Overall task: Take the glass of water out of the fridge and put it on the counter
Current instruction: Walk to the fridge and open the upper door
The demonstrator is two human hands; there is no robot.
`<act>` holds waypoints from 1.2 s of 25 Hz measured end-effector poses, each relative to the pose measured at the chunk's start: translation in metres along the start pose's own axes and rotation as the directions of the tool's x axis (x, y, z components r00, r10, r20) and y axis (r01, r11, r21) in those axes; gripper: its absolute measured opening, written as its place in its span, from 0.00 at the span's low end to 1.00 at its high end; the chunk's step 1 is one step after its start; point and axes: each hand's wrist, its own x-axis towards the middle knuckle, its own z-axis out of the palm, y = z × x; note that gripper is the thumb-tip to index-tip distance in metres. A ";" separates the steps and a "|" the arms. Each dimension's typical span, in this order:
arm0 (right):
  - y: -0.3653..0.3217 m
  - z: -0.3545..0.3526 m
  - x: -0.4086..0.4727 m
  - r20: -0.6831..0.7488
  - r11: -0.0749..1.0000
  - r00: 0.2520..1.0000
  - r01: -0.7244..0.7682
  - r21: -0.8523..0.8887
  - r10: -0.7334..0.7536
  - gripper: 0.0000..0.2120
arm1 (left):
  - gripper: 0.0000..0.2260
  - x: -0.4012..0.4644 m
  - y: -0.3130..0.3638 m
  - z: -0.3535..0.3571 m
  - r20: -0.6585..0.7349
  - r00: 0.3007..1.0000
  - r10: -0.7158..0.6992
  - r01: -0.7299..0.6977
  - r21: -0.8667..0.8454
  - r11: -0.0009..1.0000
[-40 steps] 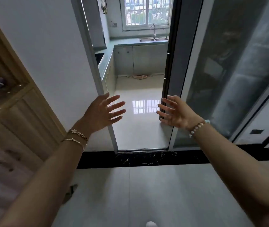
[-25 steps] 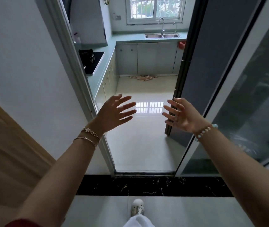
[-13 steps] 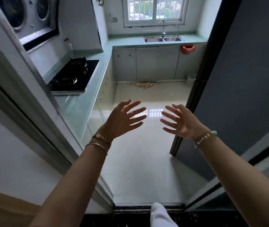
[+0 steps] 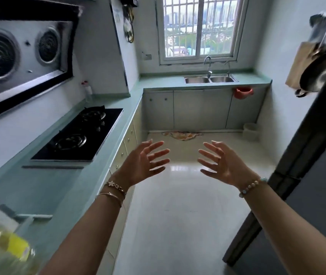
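ok, both arms are reaching straight ahead over the floor (image 4: 178, 205), palms turned toward each other. left hand (image 4: 141, 165) is hanging open with the fingers (image 4: 158, 153) spread apart and gripping nothing; two bracelets (image 4: 114, 190) are sitting on that wrist. right hand (image 4: 226, 165) is mirroring it, fingers (image 4: 207, 153) fanned and empty, bead bracelet (image 4: 252, 186) on the wrist. the hands are staying apart from each other, touching nothing.

glass of water isn't showing anywhere, so can't place it relative to the fingers. dark fridge (image 4: 301, 175) is standing along the right edge, just beside the right forearm, and the side facing the camera is looking closed; no contact with either hand.

green counter (image 4: 63, 185) is running along the left with a black gas hob (image 4: 80, 135) set into it, then turning under the window (image 4: 200, 28) to the double sink (image 4: 210, 79). range hood (image 4: 23, 56) is hanging above the hob. blurred yellowish bottle (image 4: 1, 249) is sitting at bottom left. cloth (image 4: 181, 134) is lying on the floor by the far cabinets.
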 end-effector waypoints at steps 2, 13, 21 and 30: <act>-0.016 -0.005 0.040 -0.004 1.000 1.000 -0.013 -0.002 0.013 0.18 | 0.19 0.037 0.012 -0.013 -0.029 0.999 -0.014 0.014 -0.013 1.000; -0.118 -0.027 0.280 -0.083 1.000 0.997 0.000 0.028 0.002 0.19 | 0.19 0.309 0.093 -0.089 0.064 0.996 -0.059 0.061 -0.021 0.998; -0.197 -0.040 0.436 -0.172 0.997 0.984 0.049 0.056 -0.039 0.20 | 0.20 0.500 0.156 -0.126 0.158 0.978 -0.139 0.137 0.019 0.990; -0.281 -0.116 0.583 -0.298 0.984 0.951 0.129 0.121 -0.088 0.18 | 0.23 0.726 0.188 -0.110 0.273 0.939 -0.208 0.200 0.057 0.978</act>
